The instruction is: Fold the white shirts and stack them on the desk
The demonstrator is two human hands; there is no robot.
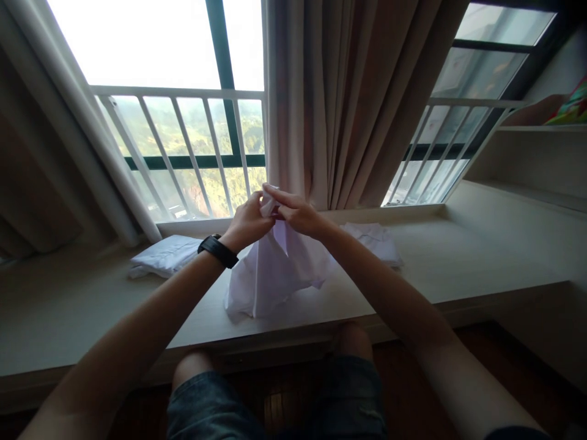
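Note:
A thin white shirt (270, 269) hangs bunched from both my hands, its lower part spreading over the pale ledge (440, 244). My left hand (251, 221), with a black band on its wrist, is closed on a gathered upper part of the cloth. From the other side my right hand (296, 212) pinches the same part, and the fingers of both hands meet there. Exactly which part of the shirt they grip is hidden. To the left lies a folded white garment (166, 255). Behind my right forearm is a folded white shirt (373, 241), partly covered.
Behind the ledge stand a barred window (183, 153) and long beige-brown curtains (316, 110). A shelf unit (536, 159) rises at the right. My knees (197, 366) are close to the ledge's front edge.

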